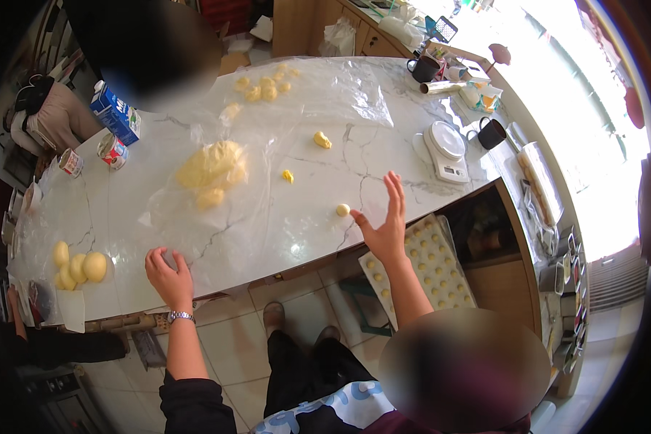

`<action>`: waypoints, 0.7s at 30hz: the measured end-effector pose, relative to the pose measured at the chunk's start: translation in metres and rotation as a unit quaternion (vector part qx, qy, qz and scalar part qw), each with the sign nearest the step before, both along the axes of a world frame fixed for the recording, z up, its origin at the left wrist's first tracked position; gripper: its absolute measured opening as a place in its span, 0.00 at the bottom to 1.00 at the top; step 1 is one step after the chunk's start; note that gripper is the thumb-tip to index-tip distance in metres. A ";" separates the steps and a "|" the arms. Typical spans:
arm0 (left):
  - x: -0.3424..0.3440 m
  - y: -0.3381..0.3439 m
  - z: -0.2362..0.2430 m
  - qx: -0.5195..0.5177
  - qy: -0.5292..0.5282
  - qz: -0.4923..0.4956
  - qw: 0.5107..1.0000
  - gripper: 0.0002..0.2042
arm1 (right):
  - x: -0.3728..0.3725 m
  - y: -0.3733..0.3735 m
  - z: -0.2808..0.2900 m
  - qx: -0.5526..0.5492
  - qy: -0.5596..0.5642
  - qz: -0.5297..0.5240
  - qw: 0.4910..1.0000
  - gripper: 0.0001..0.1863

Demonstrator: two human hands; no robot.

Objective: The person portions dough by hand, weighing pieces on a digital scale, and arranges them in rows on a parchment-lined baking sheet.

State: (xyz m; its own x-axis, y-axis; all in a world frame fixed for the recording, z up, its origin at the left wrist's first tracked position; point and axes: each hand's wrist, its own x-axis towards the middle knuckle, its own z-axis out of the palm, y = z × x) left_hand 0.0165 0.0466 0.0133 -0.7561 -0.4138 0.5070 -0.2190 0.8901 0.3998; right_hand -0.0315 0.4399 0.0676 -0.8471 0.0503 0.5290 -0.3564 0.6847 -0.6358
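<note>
The small dough ball [343, 210] is set on the bench [315, 230], beside the thumb of the spread, empty right grip [383, 226]; the left grip [169, 276] is loosely curled around nothing. Softness and lightness are expected; the sides are best cupped gently. Similar balls are carried on the tray [445, 233]; the tins' [113, 152] contents cannot be told.

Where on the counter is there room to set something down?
Bare countertop lies between the yellow lump and the white scale, and between the yellow scrap and the small ball near the right hand. Crowded: the left end with dough balls, and the far right corner around the dark mug.
</note>
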 end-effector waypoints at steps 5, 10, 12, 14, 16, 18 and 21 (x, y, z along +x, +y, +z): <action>-0.003 0.004 0.001 0.004 -0.003 -0.004 1.000 0.09 | 0.007 -0.002 -0.013 0.288 -0.168 0.145 0.931 0.36; 0.001 -0.002 -0.001 0.010 -0.008 -0.006 1.000 0.09 | 0.004 -0.010 -0.012 0.179 -0.096 0.096 0.974 0.28; -0.001 0.000 0.002 0.015 -0.003 -0.011 1.000 0.09 | -0.007 0.001 -0.032 0.120 -0.174 0.175 0.962 0.22; -0.004 0.005 0.001 0.026 0.000 -0.009 1.000 0.09 | -0.032 0.011 -0.037 -0.038 -0.166 0.130 0.977 0.20; -0.006 0.007 0.003 0.008 -0.001 -0.009 1.000 0.08 | -0.049 0.005 -0.041 -0.305 -0.173 0.134 0.927 0.15; -0.005 0.007 -0.001 0.010 0.000 -0.011 1.000 0.08 | -0.037 -0.004 -0.041 -0.235 -0.232 0.171 0.928 0.15; 0.002 -0.009 -0.001 -0.003 0.002 0.008 1.000 0.08 | -0.018 -0.017 -0.028 -0.105 -0.274 0.224 0.929 0.16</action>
State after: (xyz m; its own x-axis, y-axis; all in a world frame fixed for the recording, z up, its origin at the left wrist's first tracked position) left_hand 0.0187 0.0379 0.0118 -0.7475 -0.4229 0.5122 -0.2324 0.8889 0.3948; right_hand -0.0499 0.4233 0.0393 -0.9474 -0.3187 0.0295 -0.1581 0.3859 -0.9089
